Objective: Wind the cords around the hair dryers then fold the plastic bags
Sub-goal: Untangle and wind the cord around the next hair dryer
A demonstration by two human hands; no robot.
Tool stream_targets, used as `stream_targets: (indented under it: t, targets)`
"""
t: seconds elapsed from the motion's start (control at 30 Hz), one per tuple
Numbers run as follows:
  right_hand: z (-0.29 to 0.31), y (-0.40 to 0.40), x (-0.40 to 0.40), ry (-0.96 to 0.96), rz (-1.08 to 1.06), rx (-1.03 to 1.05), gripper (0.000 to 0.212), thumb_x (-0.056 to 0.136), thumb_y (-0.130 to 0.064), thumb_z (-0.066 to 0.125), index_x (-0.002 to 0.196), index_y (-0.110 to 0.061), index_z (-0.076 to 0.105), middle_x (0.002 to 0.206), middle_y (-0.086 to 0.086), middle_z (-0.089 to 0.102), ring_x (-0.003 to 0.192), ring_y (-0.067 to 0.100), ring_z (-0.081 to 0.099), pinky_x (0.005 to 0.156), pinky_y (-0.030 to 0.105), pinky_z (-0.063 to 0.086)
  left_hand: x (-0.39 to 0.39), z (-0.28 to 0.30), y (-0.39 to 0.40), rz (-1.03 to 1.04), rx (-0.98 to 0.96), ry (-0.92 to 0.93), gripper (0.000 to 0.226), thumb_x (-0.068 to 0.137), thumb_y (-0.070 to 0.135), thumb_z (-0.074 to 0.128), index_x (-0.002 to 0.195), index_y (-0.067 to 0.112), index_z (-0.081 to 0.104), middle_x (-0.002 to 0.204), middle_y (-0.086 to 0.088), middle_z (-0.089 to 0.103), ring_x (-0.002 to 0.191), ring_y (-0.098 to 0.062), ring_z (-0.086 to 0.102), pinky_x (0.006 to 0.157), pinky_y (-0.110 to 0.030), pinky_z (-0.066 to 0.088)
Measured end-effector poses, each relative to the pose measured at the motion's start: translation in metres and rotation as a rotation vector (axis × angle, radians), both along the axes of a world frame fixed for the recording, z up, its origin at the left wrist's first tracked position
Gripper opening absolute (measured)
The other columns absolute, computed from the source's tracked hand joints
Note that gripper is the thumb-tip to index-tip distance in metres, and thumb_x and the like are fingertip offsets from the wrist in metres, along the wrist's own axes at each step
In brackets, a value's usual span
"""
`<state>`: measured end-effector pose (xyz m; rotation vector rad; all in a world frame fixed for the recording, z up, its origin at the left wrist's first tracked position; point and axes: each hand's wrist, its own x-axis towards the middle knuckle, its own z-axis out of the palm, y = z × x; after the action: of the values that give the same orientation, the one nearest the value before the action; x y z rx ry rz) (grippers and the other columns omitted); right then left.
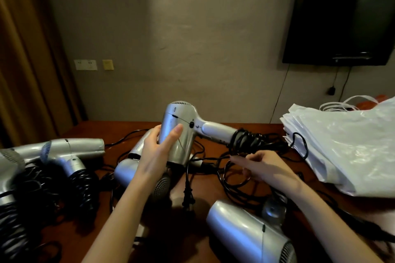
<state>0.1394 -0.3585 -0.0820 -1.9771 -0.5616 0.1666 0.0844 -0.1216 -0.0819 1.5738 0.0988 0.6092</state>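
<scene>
Silver plastic hair dryer (179, 132), held above the middle of the dark brown wooden table (92, 130), barrel downward and handle pointing right. Left hand (157, 151) grasps the barrel, thumb across its front. Right hand (263, 168) pinches the black power cord (245, 143), several turns of which already sit around the handle; its plug (188, 196) hangs loose below. Step in hand, as judged: winding this dryer's cord, partly done. The next move calls for carrying the slack over the handle again while the left hand steadies the barrel, and keeping the strand free of the loose cords lying tangled beneath.

Wound dryers (70, 162) lie at the left; an unwound dryer (252, 232) lies at the near right and another (136, 171) under the left wrist. Stacked white plastic bags (346, 147), not yet folded, fill the right side close to the winding hand, so open room for swinging the cord is narrow there; more remains toward the far table edge by the wall.
</scene>
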Motion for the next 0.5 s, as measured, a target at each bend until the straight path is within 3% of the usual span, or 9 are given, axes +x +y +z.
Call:
stream_targets:
  t: [0.07, 0.17, 0.23, 0.3, 0.37, 0.43, 0.5]
  targets:
    - [0.002, -0.01, 0.002, 0.063, 0.121, 0.077, 0.02, 0.077, -0.04, 0.071, 0.068, -0.023, 0.07, 0.058, -0.016, 0.064, 0.065, 0.0, 0.06, 0.058, 0.006, 0.04, 0.0, 0.0, 0.005, -0.011, 0.048, 0.014, 0.067, 0.057, 0.068, 0.064, 0.102, 0.019, 0.066, 0.096, -0.005, 0.073, 0.09, -0.022, 0.069, 0.08, -0.04, 0.053]
    - [-0.003, -0.024, 0.01, -0.097, 0.274, 0.121, 0.035, 0.077, -0.05, 0.072, 0.069, -0.015, 0.069, 0.065, -0.003, 0.061, 0.063, 0.012, 0.055, 0.059, 0.021, 0.04, -0.001, 0.0, 0.006, -0.062, 0.119, 0.052, 0.065, 0.058, 0.069, 0.065, 0.104, 0.023, 0.067, 0.097, -0.001, 0.072, 0.092, -0.021, 0.069, 0.083, -0.043, 0.053]
    - [-0.01, -0.024, 0.018, -0.173, 0.227, 0.029, 0.038, 0.08, -0.049, 0.069, 0.071, -0.012, 0.07, 0.067, -0.004, 0.064, 0.063, 0.01, 0.056, 0.063, 0.023, 0.042, -0.003, 0.0, 0.004, -0.072, 0.17, 0.053, 0.061, 0.057, 0.069, 0.063, 0.099, 0.026, 0.067, 0.094, 0.002, 0.072, 0.088, -0.014, 0.068, 0.079, -0.035, 0.052]
    - [-0.014, -0.024, 0.027, -0.311, 0.065, -0.18, 0.017, 0.08, -0.034, 0.072, 0.07, -0.02, 0.074, 0.064, -0.011, 0.067, 0.063, 0.0, 0.059, 0.068, 0.021, 0.044, -0.003, 0.001, 0.004, -0.079, 0.209, 0.053, 0.059, 0.056, 0.069, 0.062, 0.096, 0.027, 0.067, 0.093, 0.002, 0.071, 0.083, -0.009, 0.066, 0.074, -0.027, 0.05]
    - [-0.012, -0.026, 0.03, -0.357, -0.095, -0.315, 0.03, 0.077, -0.021, 0.071, 0.049, -0.025, 0.063, 0.048, -0.01, 0.055, 0.051, 0.001, 0.049, 0.06, 0.022, 0.039, -0.002, 0.0, 0.004, -0.086, 0.231, 0.052, 0.059, 0.057, 0.068, 0.063, 0.099, 0.026, 0.067, 0.094, 0.004, 0.071, 0.084, -0.009, 0.066, 0.074, -0.027, 0.05]
    - [-0.011, -0.029, 0.03, -0.322, -0.154, -0.34, 0.038, 0.074, -0.018, 0.072, 0.041, -0.023, 0.054, 0.044, -0.007, 0.049, 0.047, 0.004, 0.043, 0.056, 0.026, 0.036, -0.001, -0.003, 0.004, -0.072, 0.259, 0.047, 0.057, 0.057, 0.067, 0.064, 0.1, 0.03, 0.065, 0.093, 0.016, 0.07, 0.085, -0.002, 0.066, 0.074, -0.024, 0.051]
    - [-0.008, -0.029, 0.027, -0.274, -0.116, -0.269, 0.034, 0.074, -0.013, 0.074, 0.046, -0.022, 0.057, 0.046, -0.009, 0.051, 0.049, 0.001, 0.045, 0.058, 0.024, 0.038, 0.0, -0.004, 0.004, -0.053, 0.277, 0.04, 0.055, 0.057, 0.068, 0.064, 0.1, 0.034, 0.062, 0.091, 0.026, 0.067, 0.084, 0.005, 0.064, 0.071, -0.019, 0.048]
